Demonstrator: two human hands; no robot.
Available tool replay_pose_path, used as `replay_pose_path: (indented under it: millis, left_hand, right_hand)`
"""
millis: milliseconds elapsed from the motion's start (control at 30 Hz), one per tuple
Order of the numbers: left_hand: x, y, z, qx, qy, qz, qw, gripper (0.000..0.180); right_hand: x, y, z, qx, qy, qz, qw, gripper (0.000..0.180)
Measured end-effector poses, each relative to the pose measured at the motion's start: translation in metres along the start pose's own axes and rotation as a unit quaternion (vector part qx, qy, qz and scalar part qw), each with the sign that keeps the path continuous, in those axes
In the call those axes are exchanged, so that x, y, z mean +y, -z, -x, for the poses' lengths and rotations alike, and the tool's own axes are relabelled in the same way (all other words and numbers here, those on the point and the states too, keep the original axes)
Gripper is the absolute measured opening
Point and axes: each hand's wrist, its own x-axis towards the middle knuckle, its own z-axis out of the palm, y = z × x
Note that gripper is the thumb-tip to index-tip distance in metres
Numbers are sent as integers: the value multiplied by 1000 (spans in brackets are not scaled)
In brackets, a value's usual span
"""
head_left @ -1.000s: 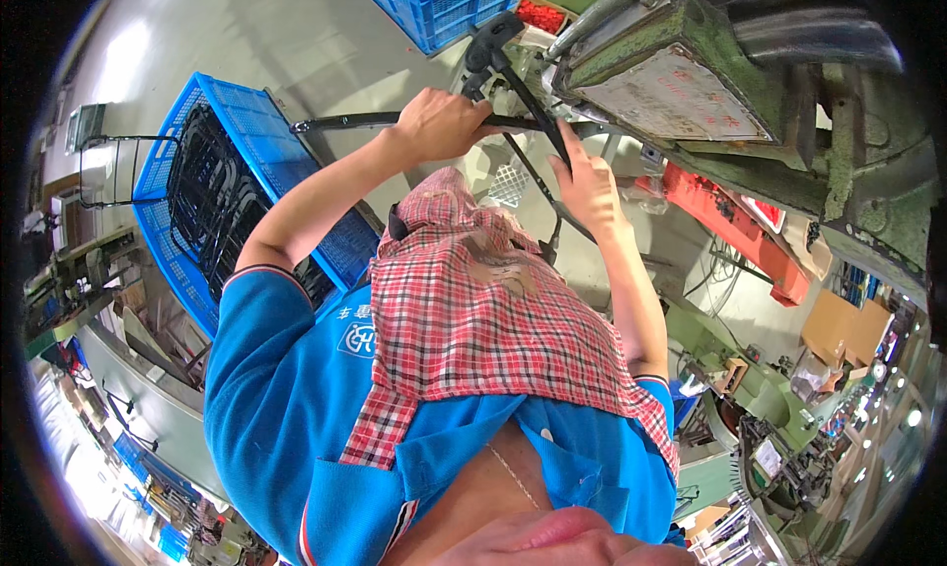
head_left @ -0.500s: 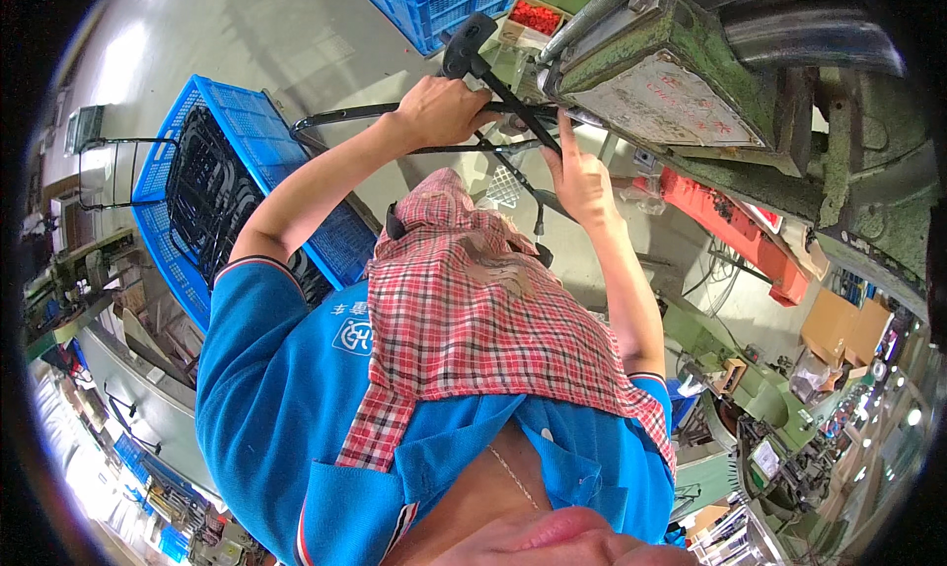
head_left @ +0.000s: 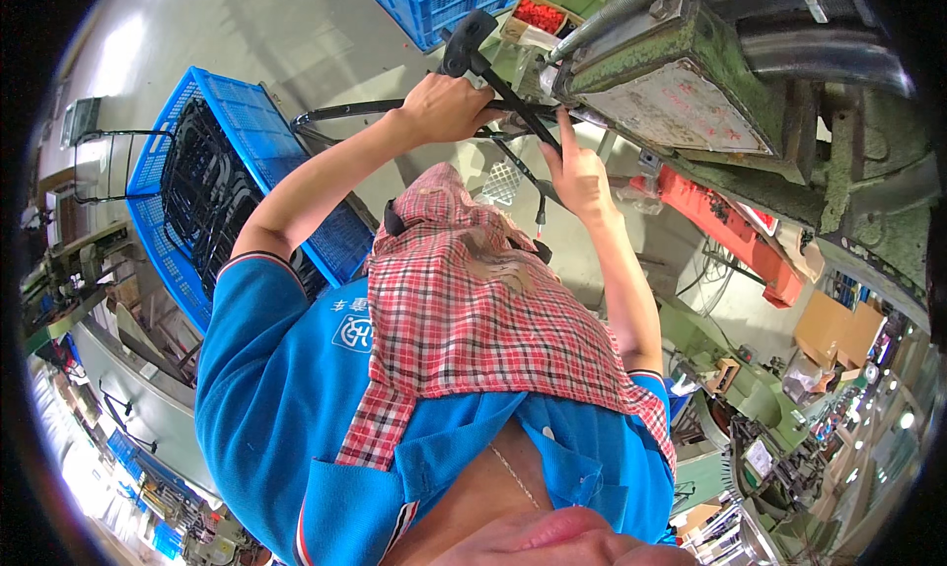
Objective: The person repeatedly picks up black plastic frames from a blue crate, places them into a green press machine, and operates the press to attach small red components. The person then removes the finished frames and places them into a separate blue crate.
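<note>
A black tubular metal frame (head_left: pixel 340 110) reaches from the left to the green machine (head_left: pixel 661 83), its right end close to the machine's lower edge. My left hand (head_left: pixel 449 107) is closed around the frame, palm down. Just beyond its knuckles a black bar with a thick, angled plastic end (head_left: pixel 469 45) slants down to the right. My right hand (head_left: pixel 580 181) is closed on the lower end of that bar, its index finger stretched up towards the machine. A thinner black tube (head_left: pixel 523 167) hangs below, between the hands. The fingertips of my left hand are hidden.
On the left, a blue crate (head_left: pixel 232 122) holds many black metal frames. Another blue crate (head_left: pixel 434 14) stands at the far side, next to a box of small red parts (head_left: pixel 540 16). A red-orange tray (head_left: pixel 730 236) lies below the machine, with a cardboard box (head_left: pixel 838 329) further right.
The machine and crates have shifted slightly in the picture. Both hands keep nearly the same grip, and a dark piece beneath my right hand has swung out of sight.
</note>
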Motion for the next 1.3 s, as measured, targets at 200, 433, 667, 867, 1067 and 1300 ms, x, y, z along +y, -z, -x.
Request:
replay_pose_path:
  millis: [200, 433, 667, 867, 1067, 1300]
  left_hand:
    - [-12, -23, -3, 7, -14, 19, 1000, 37]
    - [-7, -41, 1, 14, -4, 6, 1000, 37]
    - [-22, -31, -3, -60, -81, 25, 995, 35]
    - [-40, 9, -139, 52, -114, 93, 988, 15]
    - [-29, -65, -285, 66, -202, -116, 970, 12]
    - [-27, -63, -287, 88, -275, -200, 936, 12]
  right_hand:
    - [8, -13, -4, 9, 4, -22, 1000, 67]
    - [12, -24, -3, -16, -15, -43, 999, 68]
    - [12, -39, 0, -28, -36, -80, 996, 74]
    - [7, -40, 4, -17, -51, -22, 998, 70]
    - [9, -46, 5, 24, -7, 43, 999, 75]
    - [8, -47, 6, 29, -39, 37, 998, 74]
